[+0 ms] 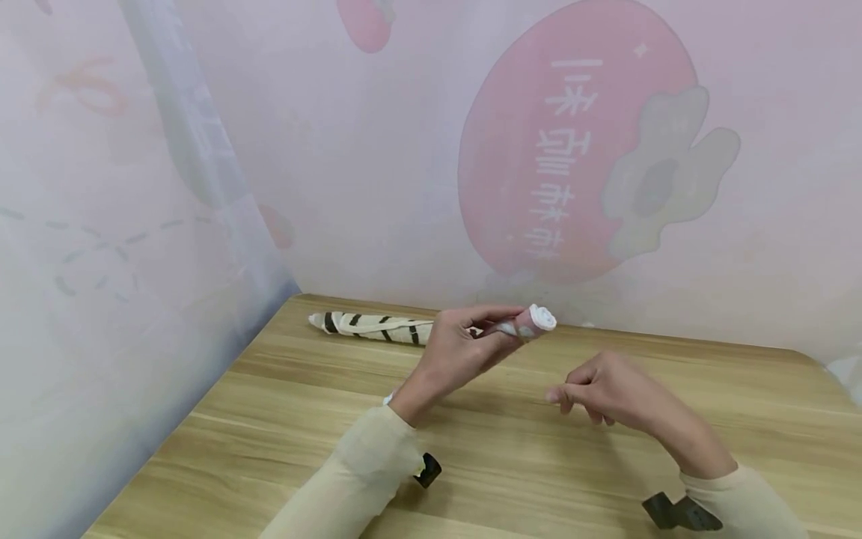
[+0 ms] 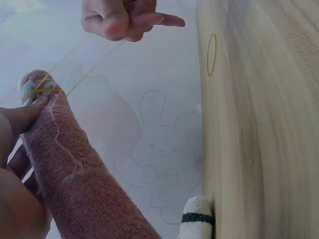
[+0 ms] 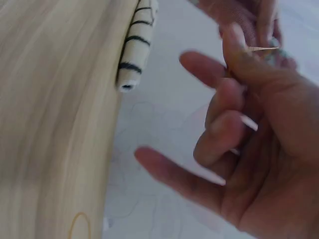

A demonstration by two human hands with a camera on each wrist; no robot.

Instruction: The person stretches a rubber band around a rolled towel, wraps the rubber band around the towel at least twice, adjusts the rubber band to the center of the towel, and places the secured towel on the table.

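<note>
The pink roll of towel is held above the table, gripped in the left hand, whose thumb presses near its banded end. A rubber band circles that end and stretches tight to the right hand, which pinches it, other fingers loosely spread, just beside the roll. A striped roll lies at the table's far edge behind the left hand. A second band lies on the wood.

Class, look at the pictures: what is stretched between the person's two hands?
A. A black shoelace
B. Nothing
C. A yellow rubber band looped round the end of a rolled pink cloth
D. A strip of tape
C: a thin yellow rubber band runs from the rolled pink cloth in the left hand up to the right hand.
</note>
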